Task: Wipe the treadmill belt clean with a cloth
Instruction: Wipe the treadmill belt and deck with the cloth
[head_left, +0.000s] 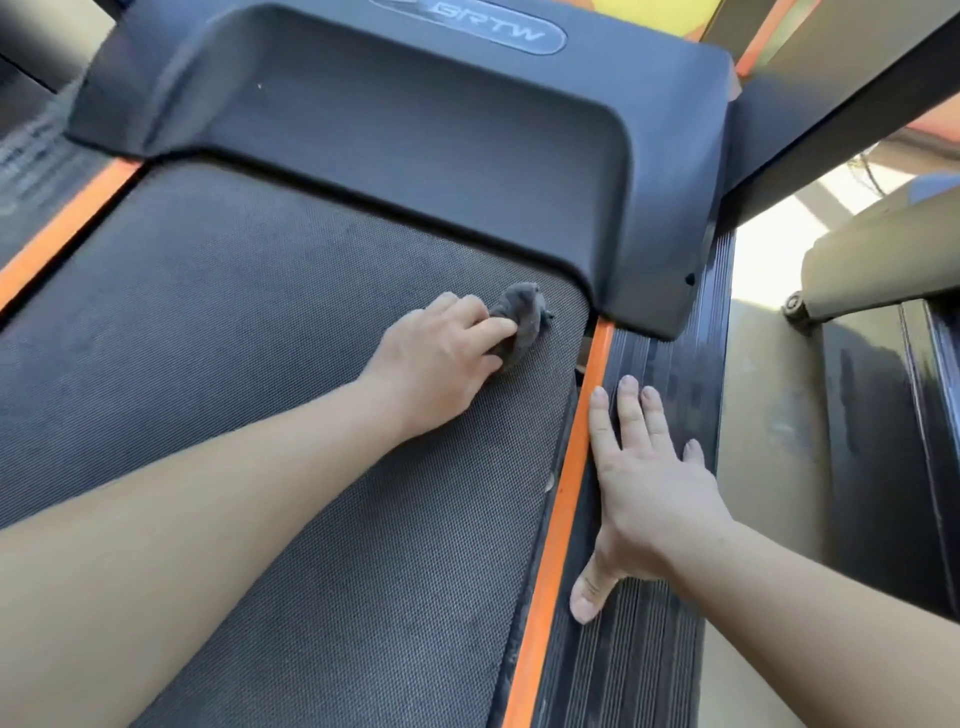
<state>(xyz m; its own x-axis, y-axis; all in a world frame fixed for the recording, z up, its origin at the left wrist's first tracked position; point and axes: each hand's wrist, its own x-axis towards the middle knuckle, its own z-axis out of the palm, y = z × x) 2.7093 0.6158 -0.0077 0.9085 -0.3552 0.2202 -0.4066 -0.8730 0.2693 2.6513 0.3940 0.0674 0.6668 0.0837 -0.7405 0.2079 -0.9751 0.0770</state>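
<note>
Hands: 2 are counted, left hand (441, 358) and right hand (649, 493) | cloth (522, 322): 1 is counted | treadmill belt (234, 338): 1 is counted | orange strips: 2 are counted, left strip (67, 223) and right strip (566, 493) | motor cover (415, 130): 1 is counted | ribbed side rail (639, 665): 1 is plainly seen

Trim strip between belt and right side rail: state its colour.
Orange; the trim strip shows best in the head view.

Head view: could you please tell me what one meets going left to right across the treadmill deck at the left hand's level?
Left orange strip → treadmill belt → left hand → cloth → right orange strip → ribbed side rail.
</note>
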